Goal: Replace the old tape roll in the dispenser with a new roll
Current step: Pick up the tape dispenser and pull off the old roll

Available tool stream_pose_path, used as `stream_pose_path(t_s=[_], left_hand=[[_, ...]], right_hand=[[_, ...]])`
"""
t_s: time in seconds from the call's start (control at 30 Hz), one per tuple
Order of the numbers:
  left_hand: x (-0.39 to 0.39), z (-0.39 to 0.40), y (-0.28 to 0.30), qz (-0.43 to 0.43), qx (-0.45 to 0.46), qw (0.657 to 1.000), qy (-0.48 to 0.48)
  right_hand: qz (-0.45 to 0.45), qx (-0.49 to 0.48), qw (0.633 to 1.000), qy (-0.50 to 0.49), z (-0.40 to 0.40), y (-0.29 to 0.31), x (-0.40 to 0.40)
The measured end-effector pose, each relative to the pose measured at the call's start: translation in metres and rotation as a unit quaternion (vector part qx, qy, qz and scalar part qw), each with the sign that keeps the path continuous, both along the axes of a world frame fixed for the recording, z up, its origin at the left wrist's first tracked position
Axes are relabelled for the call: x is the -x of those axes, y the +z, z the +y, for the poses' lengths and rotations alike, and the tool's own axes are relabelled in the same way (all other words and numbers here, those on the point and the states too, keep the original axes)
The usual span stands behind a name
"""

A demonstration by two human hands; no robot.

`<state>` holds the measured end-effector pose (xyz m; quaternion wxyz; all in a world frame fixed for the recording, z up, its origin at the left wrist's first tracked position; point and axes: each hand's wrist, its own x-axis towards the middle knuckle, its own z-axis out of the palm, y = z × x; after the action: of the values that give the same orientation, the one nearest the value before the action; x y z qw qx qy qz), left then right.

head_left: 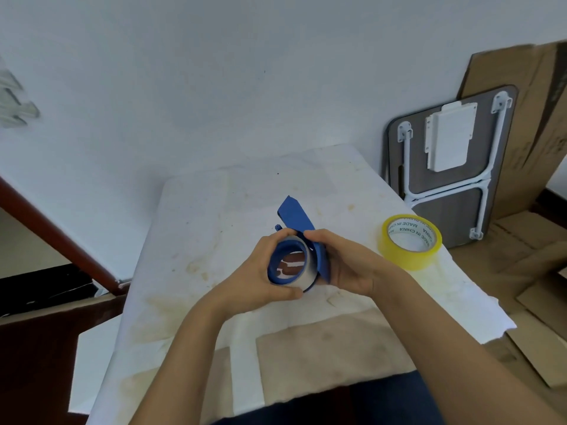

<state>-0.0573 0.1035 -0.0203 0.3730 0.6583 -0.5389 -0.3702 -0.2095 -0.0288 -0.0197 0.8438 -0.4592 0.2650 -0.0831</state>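
Blue dispenser (294, 237) held above table; yellow roll (410, 241) lying flat.

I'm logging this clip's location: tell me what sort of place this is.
Probably a spare room or storage corner: a folded table and flattened cardboard lean against a plain white wall, and the stained white work surface looks makeshift.

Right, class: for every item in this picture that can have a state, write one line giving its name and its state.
Blue tape dispenser: lifted off the table, held in both hands.
Old roll: nearly used up, on the dispenser hub.
Yellow tape roll: full, lying flat on the table, untouched.
Left hand: closed round the old roll.
Right hand: gripping the dispenser body.
Folding table: folded, leaning against the wall.
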Motion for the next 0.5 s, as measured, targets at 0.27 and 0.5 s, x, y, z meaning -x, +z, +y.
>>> stream_pose_path(t_s=[0.27,0.5], left_hand=[[-0.003,0.006,-0.003,-0.077,0.03,0.996,0.024],[-0.004,0.008,-0.001,-0.044,0.018,0.996,0.069]], right_hand=[[0.015,0.034,0.999,0.006,-0.01,0.005,0.005],[0.086,0.077,0.993,-0.003,-0.015,0.004,-0.001]])
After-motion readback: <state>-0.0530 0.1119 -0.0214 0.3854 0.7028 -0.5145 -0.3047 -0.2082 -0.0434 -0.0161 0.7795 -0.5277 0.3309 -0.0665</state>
